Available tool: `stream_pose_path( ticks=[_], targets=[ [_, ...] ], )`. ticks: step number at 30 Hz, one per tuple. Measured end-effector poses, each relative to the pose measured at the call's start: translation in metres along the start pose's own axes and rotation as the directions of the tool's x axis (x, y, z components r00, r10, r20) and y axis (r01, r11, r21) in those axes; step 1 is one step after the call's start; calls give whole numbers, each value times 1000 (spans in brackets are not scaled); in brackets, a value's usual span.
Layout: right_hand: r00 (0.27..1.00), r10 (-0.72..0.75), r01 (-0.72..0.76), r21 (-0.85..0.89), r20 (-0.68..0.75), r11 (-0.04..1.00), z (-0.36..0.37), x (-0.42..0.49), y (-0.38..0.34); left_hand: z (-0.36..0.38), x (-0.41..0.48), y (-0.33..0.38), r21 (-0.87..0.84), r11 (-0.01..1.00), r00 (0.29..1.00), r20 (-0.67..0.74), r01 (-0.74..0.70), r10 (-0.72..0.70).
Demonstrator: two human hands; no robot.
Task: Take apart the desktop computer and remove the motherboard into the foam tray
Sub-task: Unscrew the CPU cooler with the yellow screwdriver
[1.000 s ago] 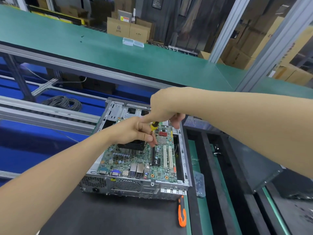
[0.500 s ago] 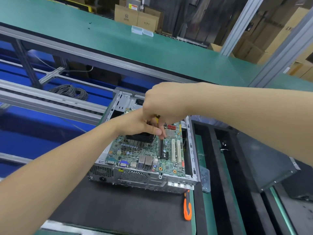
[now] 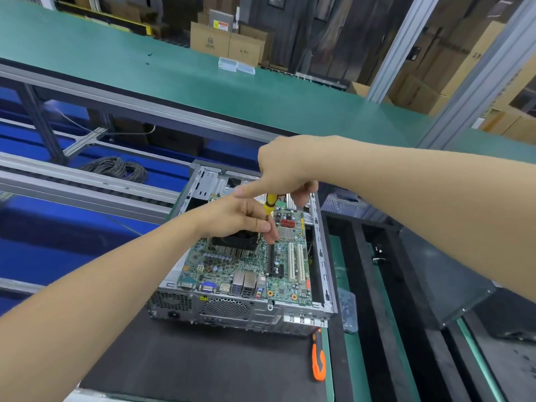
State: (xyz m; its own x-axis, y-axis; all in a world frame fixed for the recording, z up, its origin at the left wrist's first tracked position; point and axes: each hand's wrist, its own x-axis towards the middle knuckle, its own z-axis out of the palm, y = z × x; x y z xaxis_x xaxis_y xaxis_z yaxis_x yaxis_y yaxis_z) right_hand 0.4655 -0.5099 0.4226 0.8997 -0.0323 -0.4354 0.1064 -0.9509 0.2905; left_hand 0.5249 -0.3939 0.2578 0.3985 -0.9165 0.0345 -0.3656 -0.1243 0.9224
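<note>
Green motherboard [image 3: 285, 266] noted flat inside open metal case [image 3: 240, 313], on black surface [image 3: 188, 361]. Right hand [image 3: 285, 169] above board, fingers [image 3: 301, 195] curled round yellow screwdriver [image 3: 271, 202] handle, 1 finger extended. Left hand [image 3: 232, 219] pinching screwdriver shaft beside heatsink [image 3: 235, 246]. Orange-handled tool [image 3: 318, 361] lying on surface near case's right corner.

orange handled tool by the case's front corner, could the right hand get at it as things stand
Likely yes, but not while busy: the right hand grips the yellow screwdriver over the motherboard. The orange handled tool lies uncovered at the black mat edge beside the case, nothing over it.
</note>
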Motion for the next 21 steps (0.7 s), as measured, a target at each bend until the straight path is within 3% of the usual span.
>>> stream_pose_path(
  ticks=[2, 3, 6, 11, 14, 17, 21],
  targets=[
    [981, 117, -119, 3, 158, 993, 0, 2, -5, 2, 0, 1, -108, 994, 1000, -1, 2, -2],
    [979, 113, -116, 8, 171, 993, 2, 3, -6, 4, 0, 2, -160, 987, 1000, -4, 1, -2],
    [993, 35, -54, 165, 116, 985, 6, 10, -3, 0, 2, -3, 8, 1000, 1000, -4, 9, -9],
    [985, -174, 171, -98, -20, 980, 13, 16, 6, -1, 1, -2, 14, 1000, 1000, -8, 12, -12],
    [907, -403, 374, -207, -123, 904, 16, 16, 14, -2, 2, -4, -37, 999, 1000, 2, -12, 12],
    [806, -578, 517, -326, -126, 791, 16, 18, 18, -3, 1, -5, -45, 999, 1000, 20, 22, -21],
    [662, -740, 600, -508, -120, 618, 17, 22, 22, -3, 0, -6, -63, 997, 999, 11, 38, -38]
  ],
)
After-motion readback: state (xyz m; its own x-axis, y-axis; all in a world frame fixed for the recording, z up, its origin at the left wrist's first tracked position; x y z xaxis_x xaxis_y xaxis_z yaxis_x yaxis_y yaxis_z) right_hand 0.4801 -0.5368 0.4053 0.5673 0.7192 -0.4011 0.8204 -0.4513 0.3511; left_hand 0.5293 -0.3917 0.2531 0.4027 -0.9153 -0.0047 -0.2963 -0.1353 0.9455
